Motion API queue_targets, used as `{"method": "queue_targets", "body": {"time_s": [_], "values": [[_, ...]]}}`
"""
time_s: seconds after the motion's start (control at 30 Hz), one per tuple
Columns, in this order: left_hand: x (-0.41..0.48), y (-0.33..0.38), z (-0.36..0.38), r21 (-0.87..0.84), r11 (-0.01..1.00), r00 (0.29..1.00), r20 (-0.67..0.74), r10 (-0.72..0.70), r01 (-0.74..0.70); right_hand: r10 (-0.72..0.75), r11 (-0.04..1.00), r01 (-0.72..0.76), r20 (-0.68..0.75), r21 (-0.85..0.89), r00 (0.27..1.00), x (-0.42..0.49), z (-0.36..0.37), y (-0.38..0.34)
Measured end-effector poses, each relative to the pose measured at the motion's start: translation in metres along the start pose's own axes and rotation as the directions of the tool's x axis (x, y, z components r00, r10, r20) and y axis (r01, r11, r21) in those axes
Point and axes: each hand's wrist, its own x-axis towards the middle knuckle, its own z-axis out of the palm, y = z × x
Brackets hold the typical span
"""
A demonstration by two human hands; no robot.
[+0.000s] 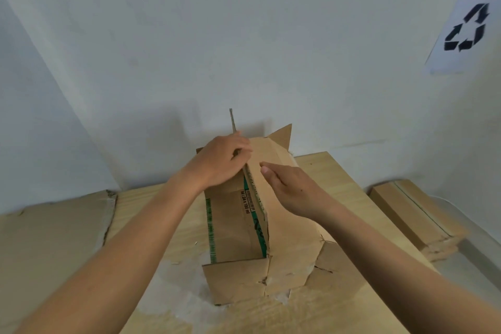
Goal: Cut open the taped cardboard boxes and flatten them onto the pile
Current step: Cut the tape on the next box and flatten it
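While left fingers [242, 153] grip its flap [232, 122], right fingers [271, 171] touch the box [233, 228].

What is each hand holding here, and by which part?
Left hand grips the box by the top edge of its upright panel. Right hand holds nothing; it rests flat on the sloping side.

Behind left grip [225, 160]: box [235, 230] far end hidden. Green print too small. At frame edges: cardboard sheet [54, 238], recycling sign [466, 30] cut off.
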Motion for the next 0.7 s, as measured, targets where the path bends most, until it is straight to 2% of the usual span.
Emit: {"method": "queue_targets", "body": {"time_s": [0.1,0.2,0.27,0.47,0.6,0.7], "values": [[-0.009,-0.005,-0.004,-0.062,0.995,0.997,0.002,-0.072,0.072,0.069,0.966,-0.046,0.085,-0.253,0.994,0.000,0.010,0.013],[-0.020,-0.011,-0.011,-0.077,0.987,0.989,0.042,-0.140,0.143,0.131,0.918,-0.046,0.191,-0.394,0.973,-0.001,0.025,0.025],[-0.027,-0.023,-0.013,-0.085,0.975,0.978,0.051,-0.202,0.206,0.144,0.892,-0.029,0.223,-0.451,0.964,-0.001,0.037,0.031],[-0.047,-0.045,0.010,-0.037,0.924,0.922,0.085,-0.377,0.381,0.148,0.857,-0.026,0.198,-0.514,0.969,-0.002,0.051,0.038],[-0.045,-0.042,0.039,0.135,0.926,0.917,0.146,-0.370,0.352,0.135,0.851,-0.023,0.176,-0.525,0.975,-0.001,0.054,0.042],[-0.039,-0.022,0.062,0.092,0.970,0.950,0.200,-0.241,0.226,0.117,0.861,-0.019,0.163,-0.509,0.980,0.000,0.056,0.044]]}}
